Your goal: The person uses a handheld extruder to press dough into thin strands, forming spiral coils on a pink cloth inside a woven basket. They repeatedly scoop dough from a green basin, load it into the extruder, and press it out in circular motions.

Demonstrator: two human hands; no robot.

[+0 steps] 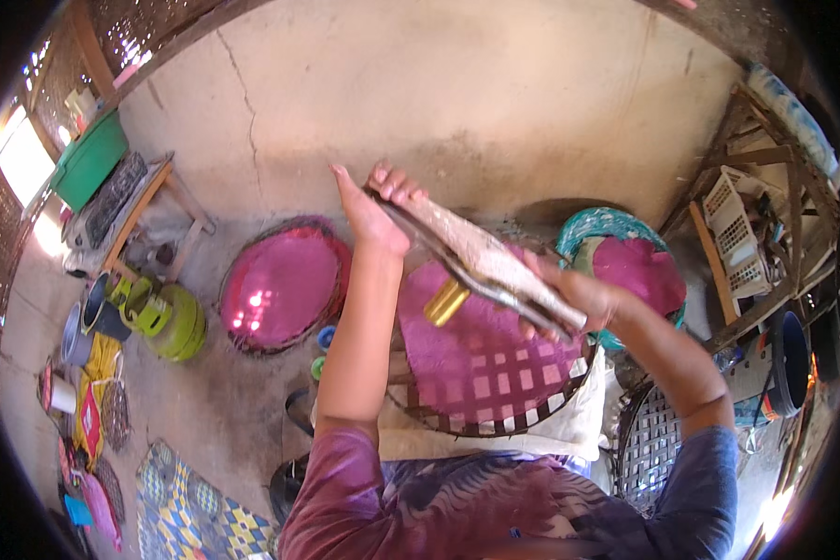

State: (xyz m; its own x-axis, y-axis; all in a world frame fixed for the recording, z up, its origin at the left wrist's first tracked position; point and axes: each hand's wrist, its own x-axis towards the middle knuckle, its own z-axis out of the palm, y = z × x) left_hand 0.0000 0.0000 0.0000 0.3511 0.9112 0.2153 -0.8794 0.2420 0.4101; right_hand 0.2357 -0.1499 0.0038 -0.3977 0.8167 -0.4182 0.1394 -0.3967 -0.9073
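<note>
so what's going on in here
A person is holding a pale, flat board in both bare hands, slanted across the view above a woven tray with pink material. The left hand has the upper-left end, the right hand the lower-right end. A gold cylinder shows at the board's near side; I can't tell if it's attached. More pink material sits in a round tray on the left and a teal basket on the right.
</note>
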